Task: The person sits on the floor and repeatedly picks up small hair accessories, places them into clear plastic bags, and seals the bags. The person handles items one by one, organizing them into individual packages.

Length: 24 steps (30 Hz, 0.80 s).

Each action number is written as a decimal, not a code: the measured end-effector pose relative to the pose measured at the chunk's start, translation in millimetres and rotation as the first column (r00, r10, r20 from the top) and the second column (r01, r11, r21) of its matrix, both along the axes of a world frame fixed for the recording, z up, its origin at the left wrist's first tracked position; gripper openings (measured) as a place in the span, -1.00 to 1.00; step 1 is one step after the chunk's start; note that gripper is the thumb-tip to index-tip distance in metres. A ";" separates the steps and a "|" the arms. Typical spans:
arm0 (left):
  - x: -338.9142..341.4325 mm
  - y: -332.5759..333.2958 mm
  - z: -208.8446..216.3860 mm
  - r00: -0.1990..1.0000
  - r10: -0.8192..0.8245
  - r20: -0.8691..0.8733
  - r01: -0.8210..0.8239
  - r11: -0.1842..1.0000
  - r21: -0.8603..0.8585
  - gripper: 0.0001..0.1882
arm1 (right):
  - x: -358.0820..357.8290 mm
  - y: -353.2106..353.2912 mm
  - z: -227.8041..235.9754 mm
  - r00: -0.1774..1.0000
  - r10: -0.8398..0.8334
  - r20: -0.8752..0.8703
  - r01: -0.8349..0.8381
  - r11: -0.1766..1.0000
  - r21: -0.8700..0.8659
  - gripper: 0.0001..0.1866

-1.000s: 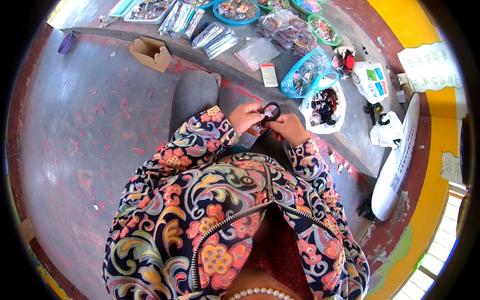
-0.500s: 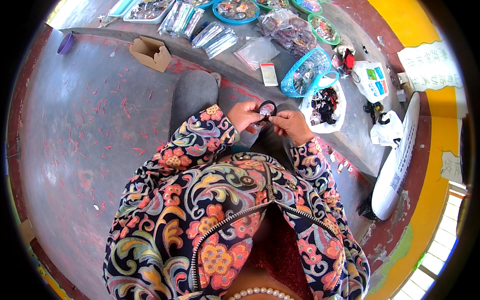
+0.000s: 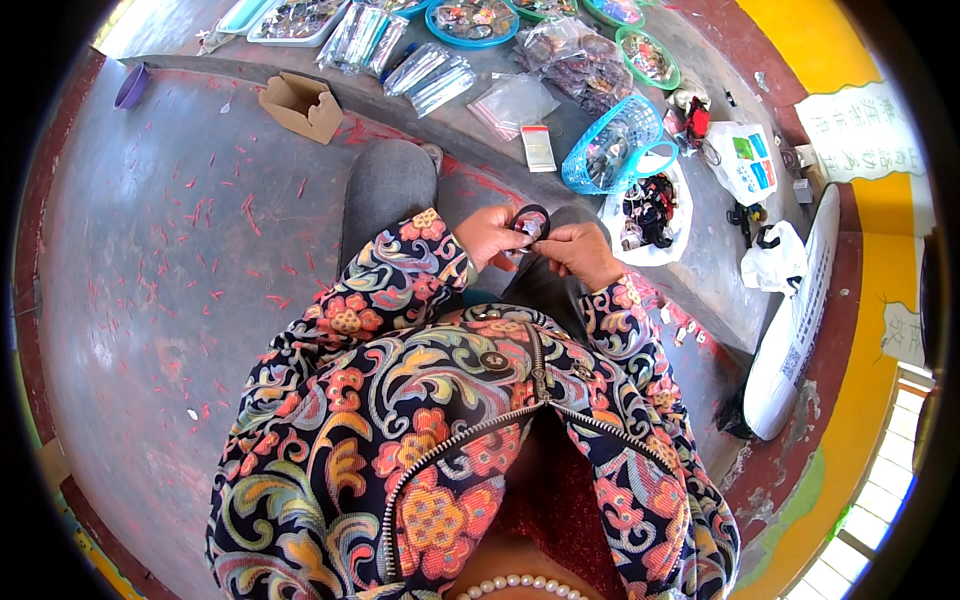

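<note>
Above my lap, a black hair tie (image 3: 532, 208) is pinched between my two hands, its loop standing up from the fingers. Something small and pale shows inside the loop, too small to make out. My left hand (image 3: 486, 235) is closed on the tie's left side. From the right, my right hand (image 3: 583, 252) grips its lower right part between thumb and forefinger. The fingertips nearly meet, and they hide the lower part of the tie.
A blue basket (image 3: 590, 160) and a white bag of black bands (image 3: 680, 225) stand to the right of my hands. Further off are clear plastic sleeves (image 3: 510, 105), a blue tray (image 3: 470, 40) of small pieces and an open cardboard box (image 3: 300, 105). Red scraps litter the floor.
The hair tie's loop has shifted slightly left and down and turned a little in my fingers. My right hand has edged left, closer to my left hand.
</note>
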<state>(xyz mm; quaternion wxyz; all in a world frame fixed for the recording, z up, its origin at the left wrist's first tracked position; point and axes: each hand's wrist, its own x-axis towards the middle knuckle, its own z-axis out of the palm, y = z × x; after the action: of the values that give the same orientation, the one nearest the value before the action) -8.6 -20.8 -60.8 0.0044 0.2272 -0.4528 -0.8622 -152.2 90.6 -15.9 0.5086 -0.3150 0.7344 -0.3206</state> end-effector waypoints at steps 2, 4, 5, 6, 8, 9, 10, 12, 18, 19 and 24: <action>0.2 0.2 -1.2 1.000 -0.015 0.010 0.015 1.000 -0.024 -0.75 | -1.9 1.2 -3.5 1.000 0.010 0.010 -0.010 1.000 -0.004 -0.74; -0.2 -0.3 -1.0 0.999 -0.033 0.011 0.034 0.999 -0.028 -0.75 | -2.9 2.3 -6.6 1.000 0.025 -0.005 -0.025 0.999 -0.029 -0.73; -0.8 -0.5 -1.0 0.999 -0.044 0.010 0.044 0.999 -0.030 -0.76 | -2.7 2.2 -5.4 1.000 0.008 0.011 -0.008 1.000 -0.029 -0.74; -1.7 -0.9 -1.7 0.999 -0.046 0.004 0.046 0.997 -0.055 -0.76 | -2.0 2.1 -2.9 1.000 -0.009 0.026 0.010 1.000 -0.029 -0.74; -2.0 -1.3 -3.2 0.999 -0.044 -0.004 0.043 0.994 -0.105 -0.76 | -1.4 0.6 0.5 0.994 -0.065 0.093 0.067 0.998 -0.012 -0.77; -2.1 -1.0 -3.4 0.999 -0.048 -0.008 0.047 0.990 -0.131 -0.76 | -2.7 -0.3 1.0 0.984 -0.107 0.142 0.107 0.994 0.008 -0.80; -2.7 -0.5 -3.1 0.998 -0.054 -0.013 0.052 0.986 -0.157 -0.76 | -3.5 -0.9 2.0 0.970 -0.151 0.189 0.148 0.989 0.030 -0.82; -2.7 -0.2 -1.8 0.997 -0.066 -0.027 0.059 0.979 -0.194 -0.76 | -3.0 -1.9 4.3 0.960 -0.167 0.226 0.167 0.986 0.019 -0.83; -0.5 0.1 12.2 0.994 -0.081 -0.071 0.064 0.974 -0.219 -0.69 | 0.1 -0.3 -2.2 0.972 -0.143 0.189 0.153 0.988 -0.037 -0.86; -0.6 -0.2 15.6 0.993 -0.084 -0.080 0.064 0.973 -0.222 -0.66 | -0.4 0.1 -3.4 0.976 -0.131 0.174 0.141 0.989 -0.046 -0.85; -0.4 0.2 12.2 0.992 -0.101 -0.075 0.078 0.963 -0.258 -0.46 | 0.4 -0.4 -1.3 0.971 -0.093 0.220 0.119 0.987 -0.108 -0.79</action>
<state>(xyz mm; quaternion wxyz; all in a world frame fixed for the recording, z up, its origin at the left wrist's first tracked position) -8.9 -20.7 -48.6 0.0144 0.1660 -0.5690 -0.8053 -151.8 90.2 -17.1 0.5467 -0.2689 0.6706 -0.4231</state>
